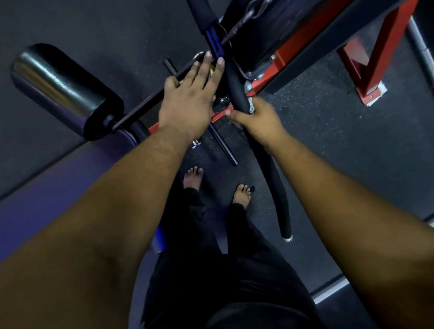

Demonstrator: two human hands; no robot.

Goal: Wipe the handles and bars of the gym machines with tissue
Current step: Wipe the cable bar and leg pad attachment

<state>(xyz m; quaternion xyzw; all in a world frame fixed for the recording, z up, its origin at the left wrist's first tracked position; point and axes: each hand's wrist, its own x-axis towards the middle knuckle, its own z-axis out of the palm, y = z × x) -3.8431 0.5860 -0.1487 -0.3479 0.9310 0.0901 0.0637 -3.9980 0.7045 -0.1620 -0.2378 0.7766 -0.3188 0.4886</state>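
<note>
Right hand clenched round the long padded bar with a scrap of tissue at the grip, left hand flat-fingered near the strap — risk: bar hangs loose, may swing away — tissue could slip out.

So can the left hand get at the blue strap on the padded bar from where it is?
Probably yes: the left hand is open, its fingertips right beside the blue strap, nothing between them. The right hand grips the padded bar lower down.
</note>
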